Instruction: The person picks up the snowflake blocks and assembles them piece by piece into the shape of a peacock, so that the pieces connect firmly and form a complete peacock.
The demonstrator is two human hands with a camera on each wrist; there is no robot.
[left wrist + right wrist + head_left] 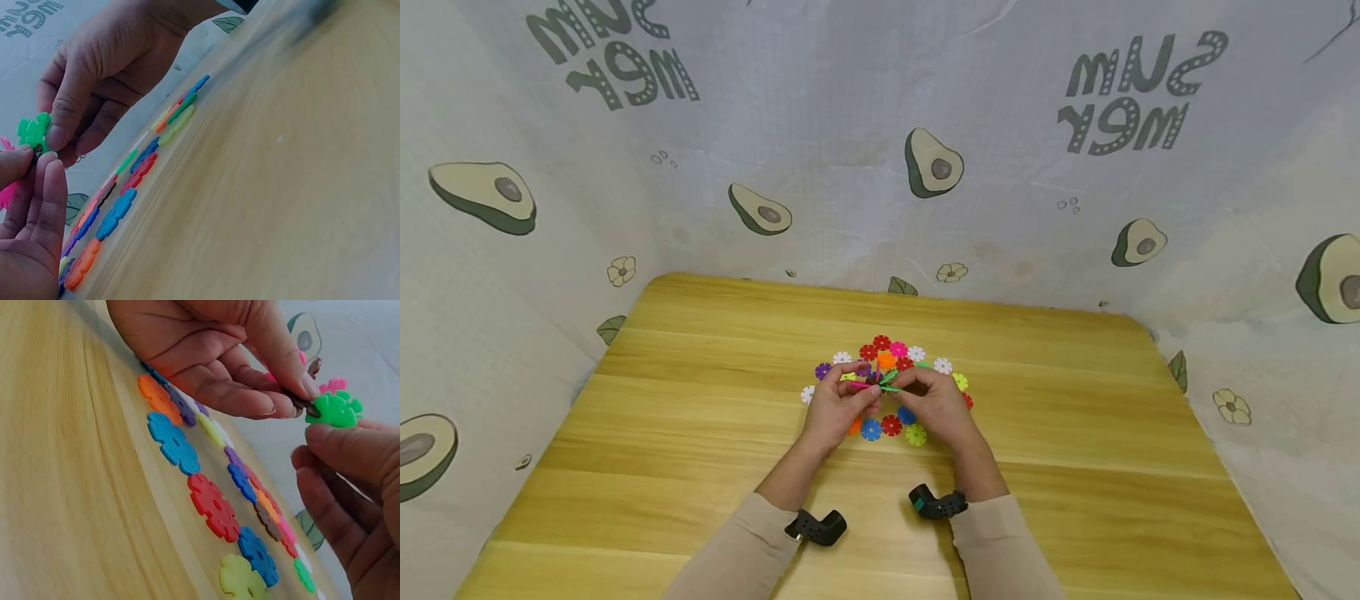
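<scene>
My left hand (838,410) pinches a dark brown notched flower-shaped disc (299,402) between thumb and fingers. Pink notched discs (335,384) stand out from the same small cluster, partly hidden by the fingers. From the other side, my right hand (942,408) pinches a bright green notched disc (337,409) by its edge. The green disc meets the brown one at their notches; how deeply they interlock cannot be seen. Both hands hold the cluster above the loose discs on the table.
Many flat notched discs lie on the wooden table (700,467) under and around the hands, among them a red disc (214,506), a blue disc (173,442) and an orange disc (159,399). A cloth with avocado prints (850,150) hangs behind and at both sides.
</scene>
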